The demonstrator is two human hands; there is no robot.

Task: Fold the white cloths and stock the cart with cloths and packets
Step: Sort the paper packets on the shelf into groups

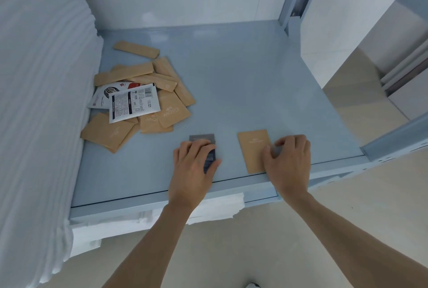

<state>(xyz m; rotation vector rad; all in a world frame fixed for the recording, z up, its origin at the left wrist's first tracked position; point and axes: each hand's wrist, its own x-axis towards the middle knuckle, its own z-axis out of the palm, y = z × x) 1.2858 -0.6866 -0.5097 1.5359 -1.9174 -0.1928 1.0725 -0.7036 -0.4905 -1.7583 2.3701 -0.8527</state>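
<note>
Packets (139,93) lay in a loose heap on the grey-blue cart shelf (243,74), towards its left side, just beside the tall stack of folded white cloths (41,102) that filled the left of my view. Most of the heap was tan paper sachets, some long and narrow, some squarer, with two white printed packets (133,104) lying on top, one showing a barcode. Nearer the front edge of the shelf, well apart from the heap, my left hand (193,169) rested on a small dark grey packet (205,140), my fingers curled over it and my thumb at its right side, so that only its far end showed. Just to the right, my right hand (289,160) touched the right edge of a single tan packet (253,151) lying flat on the shelf, my fingers bent at its border. More white cloths (215,209) showed on the level beneath the shelf's front rail.
</note>
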